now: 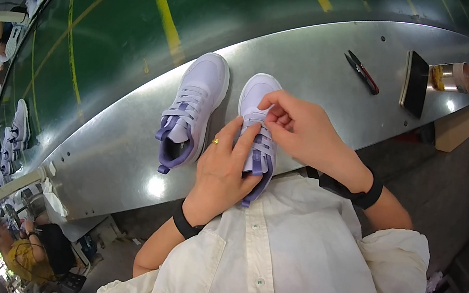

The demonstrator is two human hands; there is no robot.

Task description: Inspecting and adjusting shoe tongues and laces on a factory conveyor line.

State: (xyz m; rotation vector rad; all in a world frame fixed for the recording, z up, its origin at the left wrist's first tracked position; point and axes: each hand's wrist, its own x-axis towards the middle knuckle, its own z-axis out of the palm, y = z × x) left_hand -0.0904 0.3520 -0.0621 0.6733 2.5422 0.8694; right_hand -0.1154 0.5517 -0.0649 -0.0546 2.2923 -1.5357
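Observation:
Two lavender sneakers with white soles lie side by side on a metal bench, toes pointing away from me. On the right sneaker (262, 88), my left hand (223, 166) grips the upper, two fingers stretched over the laces and the thumb by the collar. My right hand (300, 127) is over the front of the same shoe's lacing, index finger and thumb curled toward each other. Whatever those fingertips hold is too small to make out. The left sneaker (203, 81) stands untouched, laced, with a dark purple lining and heel loop.
Thread snips (361, 73), a dark phone (415, 84) and a pinkish drink container (460, 78) lie to the right on the metal bench (320, 52). Beyond runs a green conveyor belt (114, 12) with yellow lines. More shoes (19, 124) stand far left; a person in yellow (27, 254) sits lower left.

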